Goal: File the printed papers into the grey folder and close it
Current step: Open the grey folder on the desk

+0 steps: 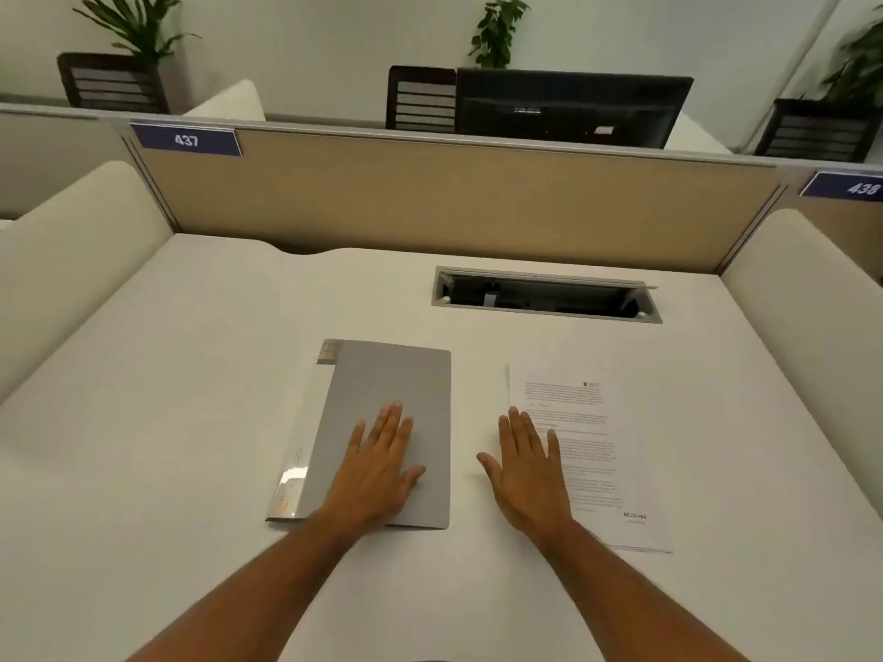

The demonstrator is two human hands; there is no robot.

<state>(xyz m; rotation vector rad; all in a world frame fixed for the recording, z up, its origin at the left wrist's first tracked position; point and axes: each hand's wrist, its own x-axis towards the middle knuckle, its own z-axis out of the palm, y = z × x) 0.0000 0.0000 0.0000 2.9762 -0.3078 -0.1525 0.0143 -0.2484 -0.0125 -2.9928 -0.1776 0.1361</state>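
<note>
A pale worktop [191, 375] fills an office cubicle walled by a tan partition [430, 198] carrying blue number plates, 437 [186, 140] at left. An open cable hatch [544, 294] is set into the surface; beyond the partition stand a dark monitor [568, 107], slatted planters and leafy plants. The grey folder [401, 389] lies closed at centre, the left hand [377, 470] flat on its cover, fingers [389, 422] extended and close together. The right hand [530, 475], fingers loosely spread, overlaps the left edge of the printed papers [602, 446], which lie just right of the folder.
</note>
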